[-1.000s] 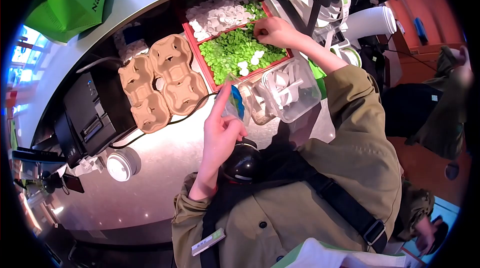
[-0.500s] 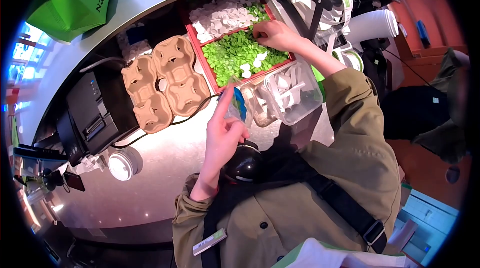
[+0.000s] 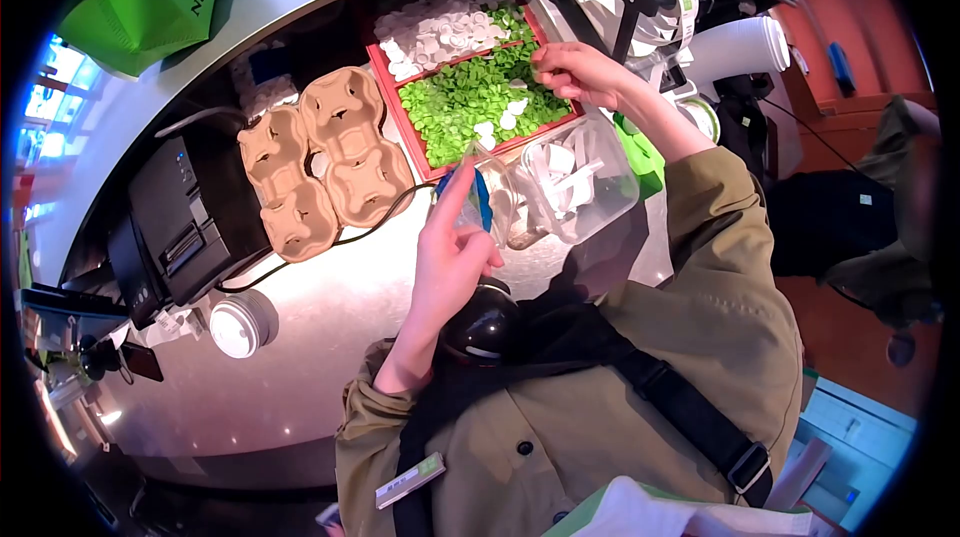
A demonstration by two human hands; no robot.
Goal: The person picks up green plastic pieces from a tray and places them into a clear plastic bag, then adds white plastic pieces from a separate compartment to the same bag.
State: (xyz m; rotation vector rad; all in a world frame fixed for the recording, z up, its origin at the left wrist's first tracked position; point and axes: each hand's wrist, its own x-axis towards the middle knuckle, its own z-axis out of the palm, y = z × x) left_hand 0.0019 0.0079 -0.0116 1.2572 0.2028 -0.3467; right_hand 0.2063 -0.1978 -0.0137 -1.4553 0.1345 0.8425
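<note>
Right hand (image 3: 583, 73) — over green caps (image 3: 470, 102)

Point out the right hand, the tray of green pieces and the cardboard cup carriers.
right hand (image 3: 580, 72), head view, on the back of the hand.
tray of green pieces (image 3: 470, 107), head view, on the green heap.
cardboard cup carriers (image 3: 325, 172), head view, where the two meet.
</note>
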